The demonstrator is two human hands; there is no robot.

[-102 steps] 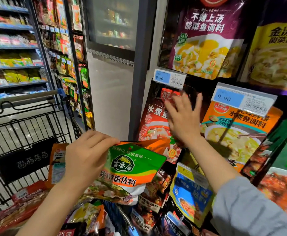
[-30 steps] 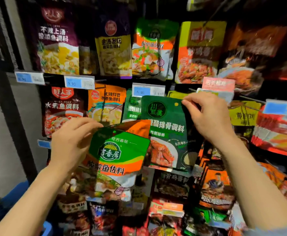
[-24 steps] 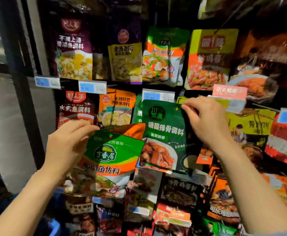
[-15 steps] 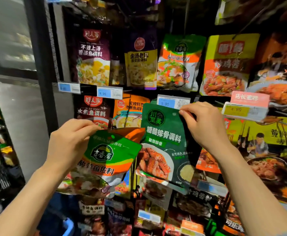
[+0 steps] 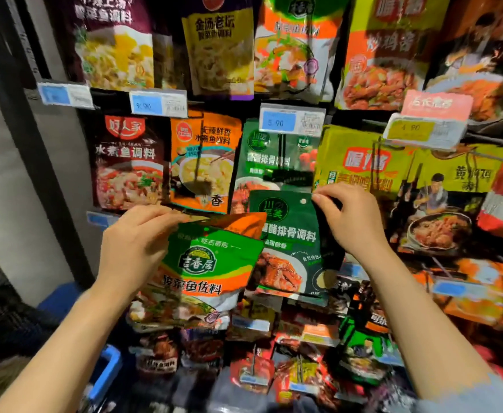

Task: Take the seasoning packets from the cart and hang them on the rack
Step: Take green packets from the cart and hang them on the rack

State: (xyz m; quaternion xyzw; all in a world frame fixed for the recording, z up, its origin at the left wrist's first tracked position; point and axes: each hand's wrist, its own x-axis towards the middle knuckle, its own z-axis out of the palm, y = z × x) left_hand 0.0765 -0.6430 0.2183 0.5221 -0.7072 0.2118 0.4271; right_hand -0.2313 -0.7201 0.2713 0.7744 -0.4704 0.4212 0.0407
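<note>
Nearest to the camera are two bare forearms, reaching up toward the rack. The left hand (image 5: 137, 248) holds a green-and-orange seasoning packet (image 5: 205, 272) in front of the rack; its grip is a pinch of fingers and thumb on the packet's top left corner, and a second orange packet (image 5: 241, 223) shows just behind the first. The right hand (image 5: 351, 222) pinches the top right edge of a dark green packet (image 5: 289, 245), whose round hanging hole is just beside the thumb. This packet is in the air, lower than the hanging green packets (image 5: 277, 156) of the same design. Above those sits a blue price tag (image 5: 292, 119). Further behind, the rack (image 5: 482, 138) carries rows of other packets.
</note>
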